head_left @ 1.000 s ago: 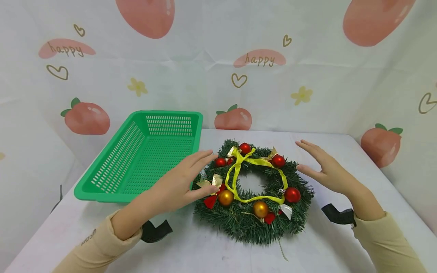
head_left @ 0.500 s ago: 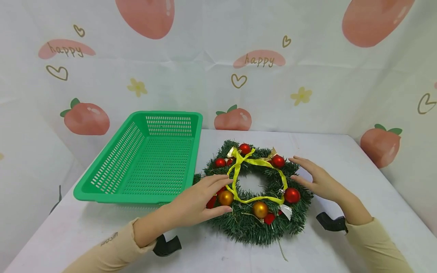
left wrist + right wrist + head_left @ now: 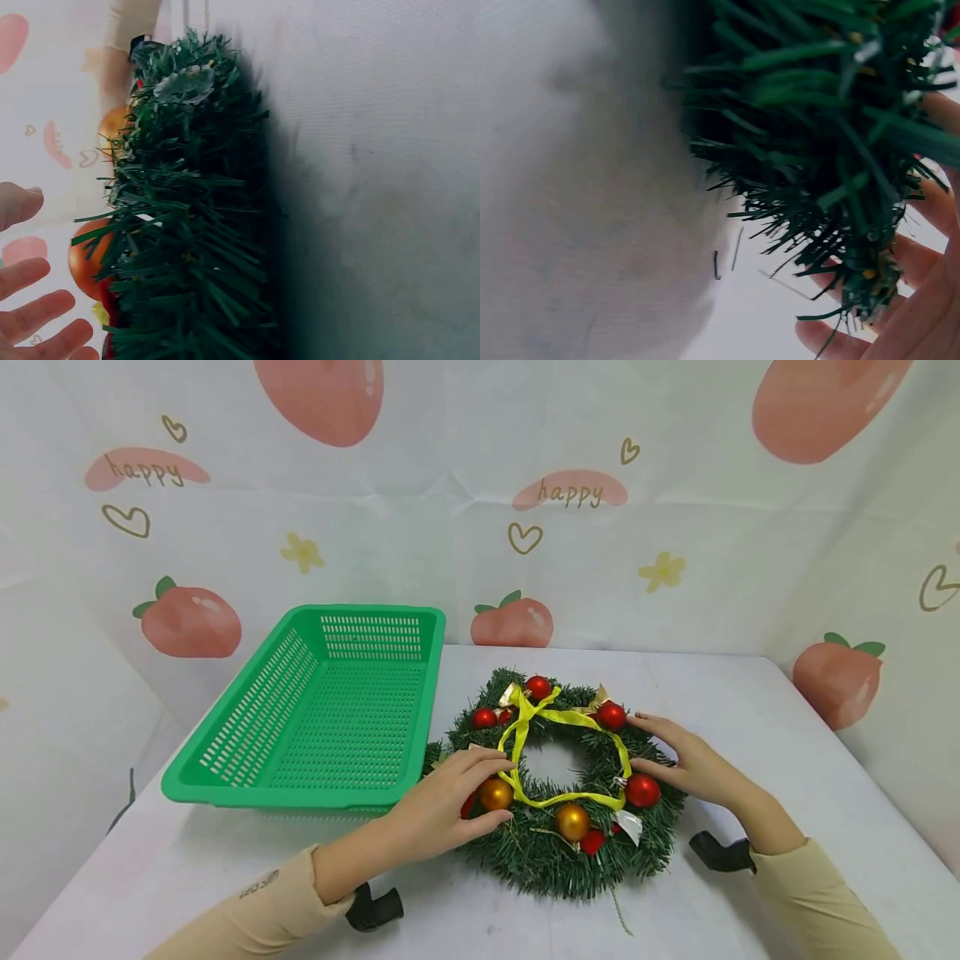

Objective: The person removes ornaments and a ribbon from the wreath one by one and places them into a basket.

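Looking down at a Christmas wreath (image 3: 551, 856) lying flat on the white worktop (image 3: 720, 702), with one hand on each side of it. It's a ring, so honestly I can't pick out a long axis; what matters, I'd say, is which bits of the rim the two hands line up with.

Left hand (image 3: 446, 806): fingers loosely spread, thumb well apart from them, over the near-left part of the rim. From the head view, a gold ball (image 3: 496, 795) sits in the gap between thumb and fingers. The left wrist view has the fingertips off the top of the greenery, not closed around anything.

Right hand (image 3: 693, 768): also spread, at the right side, thumb pointing to a red ball (image 3: 642, 790) and the fingers reaching up by another one farther back. Needles cover part of it in its wrist view, so can't tell if it's touching.

Neither hand is clearly nearer, though the left overlaps more of the ring from above. Yellow ribbon (image 3: 570, 796) loops around the middle. The green basket (image 3: 300, 795) is just beside the wreath, on the left.
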The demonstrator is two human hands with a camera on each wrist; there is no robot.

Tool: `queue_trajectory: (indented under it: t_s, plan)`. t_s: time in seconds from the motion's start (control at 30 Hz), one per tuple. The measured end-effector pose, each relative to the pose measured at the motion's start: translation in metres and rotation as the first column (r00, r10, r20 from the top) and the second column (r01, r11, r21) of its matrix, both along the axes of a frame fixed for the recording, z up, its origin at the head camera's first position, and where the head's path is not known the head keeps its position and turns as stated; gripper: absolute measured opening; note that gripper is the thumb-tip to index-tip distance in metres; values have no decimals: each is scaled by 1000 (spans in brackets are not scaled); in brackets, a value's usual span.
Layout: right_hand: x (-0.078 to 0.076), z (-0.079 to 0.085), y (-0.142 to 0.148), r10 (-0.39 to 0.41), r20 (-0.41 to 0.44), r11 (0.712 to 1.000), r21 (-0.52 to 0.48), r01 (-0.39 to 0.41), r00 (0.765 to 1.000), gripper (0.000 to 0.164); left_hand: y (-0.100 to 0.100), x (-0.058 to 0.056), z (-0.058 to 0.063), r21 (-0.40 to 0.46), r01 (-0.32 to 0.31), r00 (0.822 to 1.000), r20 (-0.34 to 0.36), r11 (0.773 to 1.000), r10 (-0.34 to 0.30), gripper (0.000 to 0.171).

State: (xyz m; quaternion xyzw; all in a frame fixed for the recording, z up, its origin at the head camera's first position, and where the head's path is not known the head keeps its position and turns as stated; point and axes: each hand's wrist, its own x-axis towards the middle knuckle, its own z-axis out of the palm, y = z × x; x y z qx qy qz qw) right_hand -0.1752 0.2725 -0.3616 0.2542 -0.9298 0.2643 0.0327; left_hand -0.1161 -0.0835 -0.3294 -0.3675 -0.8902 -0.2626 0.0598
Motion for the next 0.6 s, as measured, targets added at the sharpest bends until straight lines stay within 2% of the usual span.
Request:
queue_trajectory:
  t_s: [0.6]
  plan:
    - [-1,-2,1,-27,-1,998,48,27,1000,59,2,-4,-6,-13,-15,1000,-8,1000,14,48]
